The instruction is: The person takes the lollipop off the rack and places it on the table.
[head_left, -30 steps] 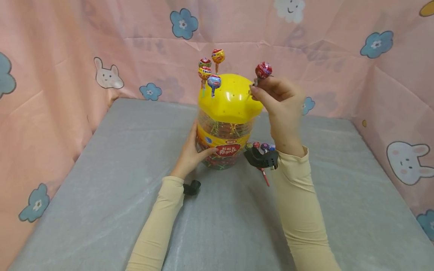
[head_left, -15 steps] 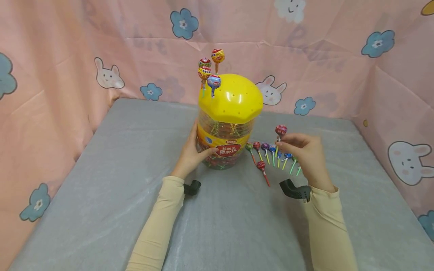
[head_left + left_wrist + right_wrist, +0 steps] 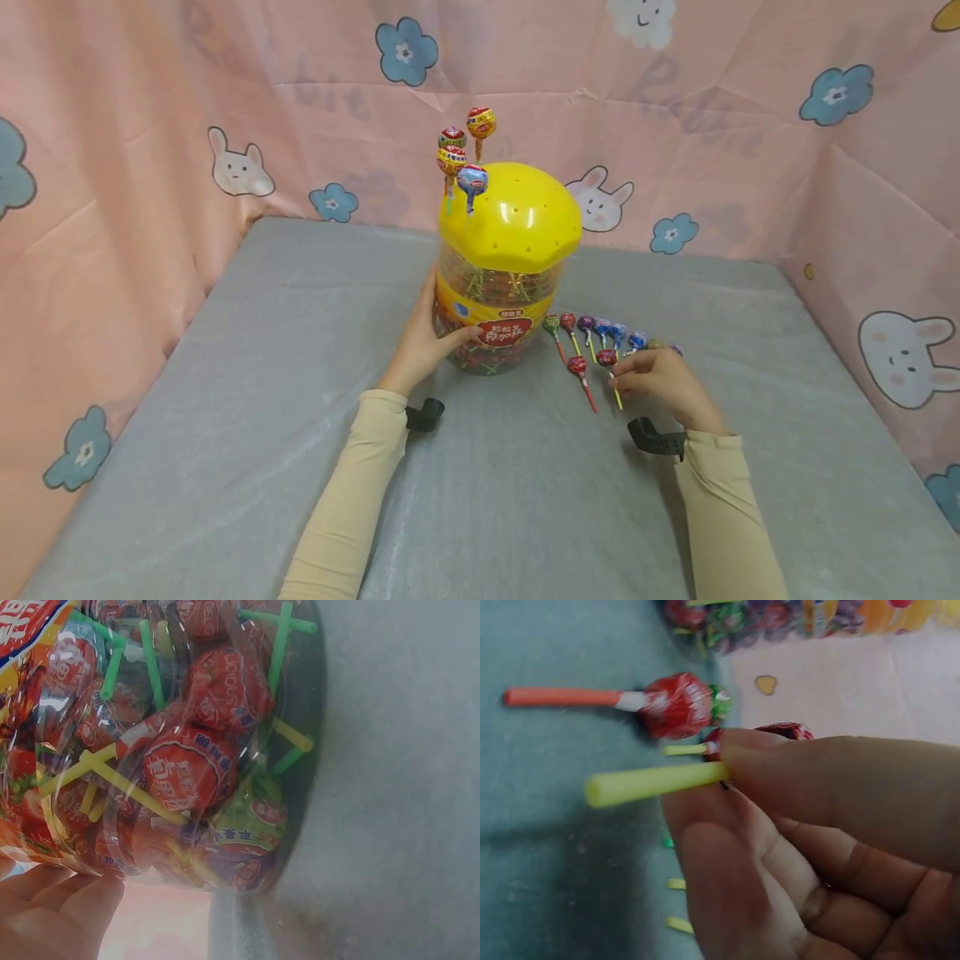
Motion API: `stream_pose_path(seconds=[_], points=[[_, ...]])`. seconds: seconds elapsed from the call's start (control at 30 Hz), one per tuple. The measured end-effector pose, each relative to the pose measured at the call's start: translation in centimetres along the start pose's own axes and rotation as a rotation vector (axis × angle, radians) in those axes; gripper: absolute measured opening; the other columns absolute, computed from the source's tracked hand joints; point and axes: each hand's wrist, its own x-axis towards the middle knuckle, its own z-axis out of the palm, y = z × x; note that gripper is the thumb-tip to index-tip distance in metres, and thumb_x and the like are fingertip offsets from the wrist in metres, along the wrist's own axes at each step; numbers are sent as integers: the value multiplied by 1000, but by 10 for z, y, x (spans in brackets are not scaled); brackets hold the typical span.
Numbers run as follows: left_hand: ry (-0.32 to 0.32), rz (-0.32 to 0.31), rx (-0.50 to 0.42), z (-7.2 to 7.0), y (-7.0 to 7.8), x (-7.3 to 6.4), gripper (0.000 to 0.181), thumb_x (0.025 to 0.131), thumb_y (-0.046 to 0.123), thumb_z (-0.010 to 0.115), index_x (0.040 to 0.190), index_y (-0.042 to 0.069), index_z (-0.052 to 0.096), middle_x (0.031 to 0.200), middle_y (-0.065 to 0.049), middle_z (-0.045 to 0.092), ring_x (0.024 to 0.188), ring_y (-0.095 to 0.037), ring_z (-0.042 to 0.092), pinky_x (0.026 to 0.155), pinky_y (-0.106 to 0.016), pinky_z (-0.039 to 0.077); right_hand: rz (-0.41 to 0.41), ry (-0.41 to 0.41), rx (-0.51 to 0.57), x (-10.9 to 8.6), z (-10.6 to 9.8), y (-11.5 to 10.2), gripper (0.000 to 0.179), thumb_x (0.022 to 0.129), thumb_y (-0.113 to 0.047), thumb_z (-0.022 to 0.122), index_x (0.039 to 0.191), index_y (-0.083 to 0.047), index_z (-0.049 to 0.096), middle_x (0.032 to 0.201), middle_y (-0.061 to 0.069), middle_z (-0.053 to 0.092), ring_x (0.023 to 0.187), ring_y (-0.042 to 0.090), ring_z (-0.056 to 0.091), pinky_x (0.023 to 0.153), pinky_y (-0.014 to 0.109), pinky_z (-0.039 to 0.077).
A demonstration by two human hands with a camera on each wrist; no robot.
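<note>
A clear plastic jar of lollipops [image 3: 517, 287] with a bulging yellow lid [image 3: 525, 217] stands on the table. My left hand [image 3: 420, 342] holds its left side, thumb across the label; the other fingers are mostly hidden behind it. Wrapped candies fill the jar [image 3: 187, 769] in the left wrist view. Several lollipops [image 3: 472, 179] stick up from the lid's left part. Low over the table, right of the jar, my right hand [image 3: 667, 383] pinches a red lollipop [image 3: 606, 357] by its yellow stick [image 3: 656, 784], beside another red lollipop with a red stick [image 3: 577, 367].
A row of several wrapped lollipops [image 3: 587, 327] lies right of the jar, its right end partly hidden by my right hand. The grey table [image 3: 510, 500] reaches back to a pink printed cloth [image 3: 525, 75]. A black wrist mount [image 3: 652, 437] sits on my right wrist.
My right hand has come from beside the yellow lid down to the table, carrying the red lollipop to beside the red-stick one. My left hand stays on the jar.
</note>
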Motion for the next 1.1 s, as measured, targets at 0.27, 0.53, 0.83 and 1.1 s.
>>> stream_pose_path(seconds=[0.27,0.53,0.83,1.1], points=[[-6,4,3,0,-2,1,103,82,31,75,153,23,1,155,-1,18,140,-22,22,112,-47,22,21,-47,4,8,8,11,21,83,-4,70,94,14,66,78,8,69,64,7,62,60,24,54],[0,-15,27,0,-1,1,103,82,31,75,153,25,0,156,-2,16,140,-22,22,112,-47,21,38,-11,-23,9,12,13,21,82,-6,71,91,13,69,70,3,67,59,6,59,56,22,53],[-2,-7,21,0,-1,1,104,82,32,75,153,26,0,156,-1,16,140,-22,21,112,-48,21,-17,43,-68,3,2,11,23,81,-11,74,94,9,71,81,8,70,65,9,60,59,24,51],[-3,-22,3,0,-1,0,103,81,32,75,153,27,1,156,1,17,140,-21,21,112,-48,21,6,14,4,-6,-6,-6,36,84,-14,71,110,11,64,89,9,69,76,11,61,70,31,52]])
